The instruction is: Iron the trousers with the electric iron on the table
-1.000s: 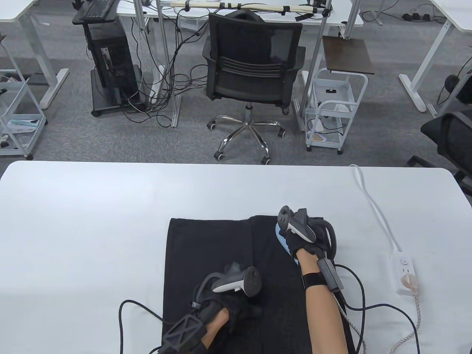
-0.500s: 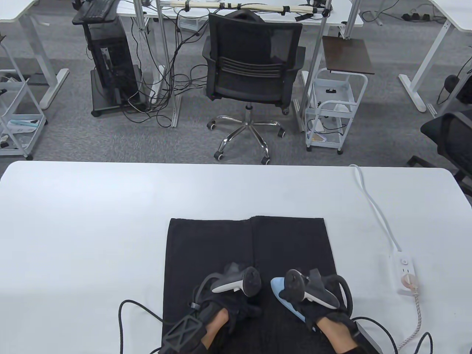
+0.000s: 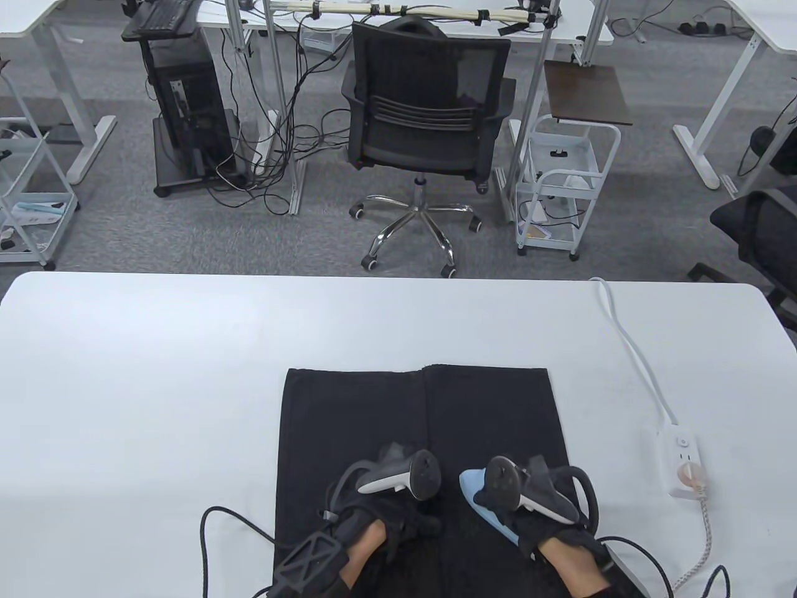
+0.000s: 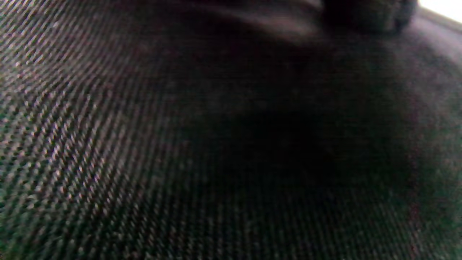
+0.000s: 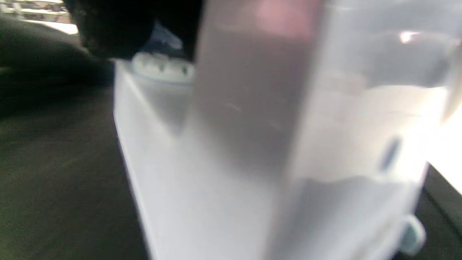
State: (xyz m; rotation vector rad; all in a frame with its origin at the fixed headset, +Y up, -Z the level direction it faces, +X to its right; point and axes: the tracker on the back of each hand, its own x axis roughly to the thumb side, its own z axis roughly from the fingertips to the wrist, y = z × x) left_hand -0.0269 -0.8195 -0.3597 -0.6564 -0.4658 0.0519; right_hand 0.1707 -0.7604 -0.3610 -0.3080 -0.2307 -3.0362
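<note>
Black trousers (image 3: 398,411) lie flat on the white table (image 3: 155,374), hems at the far end. My left hand (image 3: 398,523) rests flat on the left leg near the front edge; the left wrist view shows only dark weave (image 4: 144,144) close up. My right hand (image 3: 548,523) grips the handle of the light-blue iron (image 3: 476,492), which sits on the right leg, tip pointing away to the left. The right wrist view shows the iron's pale translucent body (image 5: 288,144) blurred, with black fabric (image 5: 54,162) beside it.
A white power strip (image 3: 685,464) lies at the right of the table, its white cable (image 3: 622,336) running to the far edge. The iron's braided cord (image 3: 700,548) and black glove cables (image 3: 230,520) trail at the front. An office chair (image 3: 423,124) stands beyond the table.
My right hand drew the iron from the far hem of the right leg back toward the front edge, then stayed nearly still. My left hand has not moved.
</note>
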